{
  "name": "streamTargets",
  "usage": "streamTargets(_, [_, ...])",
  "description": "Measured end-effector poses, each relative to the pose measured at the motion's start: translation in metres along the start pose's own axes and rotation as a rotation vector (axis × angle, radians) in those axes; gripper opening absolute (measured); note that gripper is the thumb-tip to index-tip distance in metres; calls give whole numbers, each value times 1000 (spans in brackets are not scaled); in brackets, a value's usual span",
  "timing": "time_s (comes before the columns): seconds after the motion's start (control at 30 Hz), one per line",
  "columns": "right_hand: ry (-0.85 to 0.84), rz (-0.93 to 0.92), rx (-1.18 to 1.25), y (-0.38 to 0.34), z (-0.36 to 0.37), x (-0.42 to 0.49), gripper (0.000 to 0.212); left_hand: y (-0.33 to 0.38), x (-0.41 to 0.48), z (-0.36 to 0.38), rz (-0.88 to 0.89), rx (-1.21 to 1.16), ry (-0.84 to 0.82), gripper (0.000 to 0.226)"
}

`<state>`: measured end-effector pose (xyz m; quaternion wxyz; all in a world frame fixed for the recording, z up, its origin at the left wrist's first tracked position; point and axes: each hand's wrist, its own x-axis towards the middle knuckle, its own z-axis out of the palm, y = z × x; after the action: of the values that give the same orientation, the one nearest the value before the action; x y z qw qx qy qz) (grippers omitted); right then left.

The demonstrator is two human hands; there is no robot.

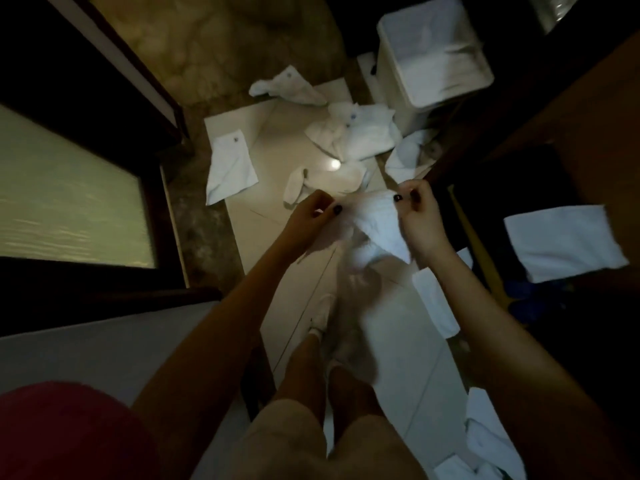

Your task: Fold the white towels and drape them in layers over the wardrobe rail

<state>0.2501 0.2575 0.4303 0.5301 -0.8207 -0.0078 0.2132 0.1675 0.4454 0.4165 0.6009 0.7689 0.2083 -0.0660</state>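
A white towel (375,225) hangs in the air between my hands, above the pale floor. My left hand (311,216) pinches its left top corner and my right hand (419,216) pinches its right top corner. The cloth sags in a point below them. At the right a folded white towel (564,242) hangs over the wardrobe rail (485,261), a wooden bar running down the dark wardrobe opening. Several more white towels lie on the floor: a flat one (230,168) at the left, a crumpled heap (353,136) ahead, another (289,86) further away.
A white bin (433,53) stands at the back right. A folded towel (434,301) and loose ones (485,441) lie along the wardrobe's foot. A dark-framed frosted glass door (69,202) is on the left. My legs and white shoes (323,313) are below.
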Motion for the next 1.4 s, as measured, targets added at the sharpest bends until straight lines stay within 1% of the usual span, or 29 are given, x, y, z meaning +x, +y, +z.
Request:
streamTargets(0.07, [-27, -74, -52, -28, -28, -22, 24, 40, -11, -1, 59, 33, -52, 18])
streamTargets(0.13, [-56, -79, -85, -51, -54, -45, 29, 75, -23, 5, 111, 69, -92, 20])
streamTargets(0.17, [-62, -76, -91, -60, -65, -58, 26, 90, -29, 10, 123, 65, -112, 21])
streamTargets(0.23, [-55, -78, -131, -74, -87, -84, 13, 119, -40, 21, 129, 4, -161, 21])
streamTargets(0.27, [-34, -77, -154, -78, -98, -96, 12, 134, -46, 28, 142, -51, -197, 20])
streamTargets(0.37, [45, -108, -286, -81, -126, -128, 29, 173, -60, 53, 219, -153, -308, 13])
streamTargets(0.43, [143, -127, -290, -80, -137, -149, 40, 196, -67, 72, 225, -185, -391, 13])
streamTargets(0.47, [212, -108, -247, -78, -140, -159, 40, 207, -70, 81, 222, -202, -434, 13])
streamTargets(0.53, [350, -53, -124, -75, -139, -178, 35, 230, -77, 95, 228, -224, -497, 15])
streamTargets(0.6, [482, -8, -56, -68, -133, -193, 30, 251, -83, 103, 237, -255, -553, 20])
streamTargets(0.67, [633, 53, -2, -60, -128, -203, 20, 267, -86, 101, 261, -266, -646, 17])
streamTargets(0.73, [724, 99, 74, -58, -124, -210, 12, 280, -82, 93, 289, -257, -748, 14])
streamTargets(0.8, [787, 113, 125, -64, -122, -215, 14, 291, -75, 85, 309, -198, -802, 13])
streamTargets(0.9, [868, 73, 134, -77, -123, -223, 10, 304, -64, 81, 342, -86, -779, 17])
streamTargets(0.97, [882, 49, 90, -83, -124, -228, 15, 306, -61, 79, 358, -37, -743, 19])
streamTargets(1.07, [831, 28, -14, -88, -128, -239, 24, 304, -59, 79, 330, -89, -684, 24])
streamTargets(1.17, [729, 48, -208, -84, -136, -247, 42, 303, -57, 83, 310, -122, -630, 26])
streamTargets(1.2, [727, 73, -253, -81, -138, -250, 41, 302, -56, 85, 300, -134, -626, 25])
streamTargets(1.23, [756, 101, -248, -79, -141, -254, 37, 302, -54, 87, 286, -155, -628, 24])
streamTargets(1.33, [931, 166, -171, -67, -146, -274, 21, 301, -50, 93, 253, -208, -636, 24])
streamTargets(1.4, [1002, 259, -211, -54, -148, -288, 17, 300, -48, 98, 255, -229, -633, 25])
